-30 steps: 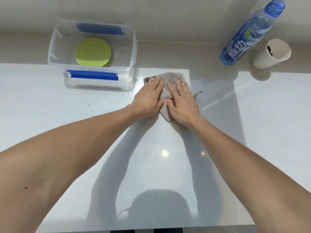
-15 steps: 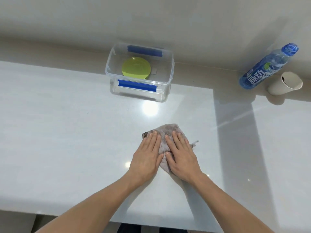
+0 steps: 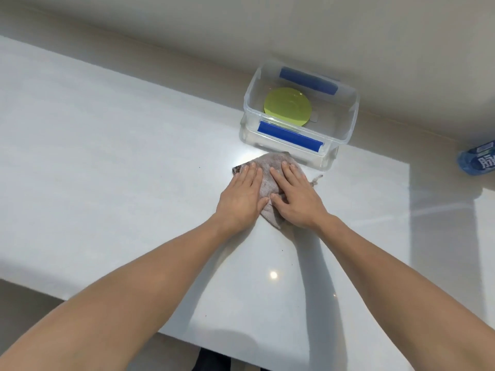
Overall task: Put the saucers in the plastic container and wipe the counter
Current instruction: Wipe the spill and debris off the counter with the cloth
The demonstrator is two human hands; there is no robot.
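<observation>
A clear plastic container (image 3: 348,121) with blue clips stands at the back of the white counter (image 3: 107,162). Yellow-green saucers (image 3: 288,107) lie stacked flat inside it. Just in front of the container a grey-brown cloth (image 3: 270,167) lies on the counter. My left hand (image 3: 241,196) and my right hand (image 3: 297,196) press flat on the cloth side by side, fingers pointing toward the container. The cloth's middle is hidden under my palms.
A blue drink bottle (image 3: 478,160) lies at the right edge against the back ledge. The wall (image 3: 267,30) runs behind the counter. The counter's front edge crosses the lower left, with dark floor below.
My hands pushed the cloth forward from the counter's middle up to just in front of the container. The view swung left, so the bottle slid to the right edge and the paper cup left the frame.
</observation>
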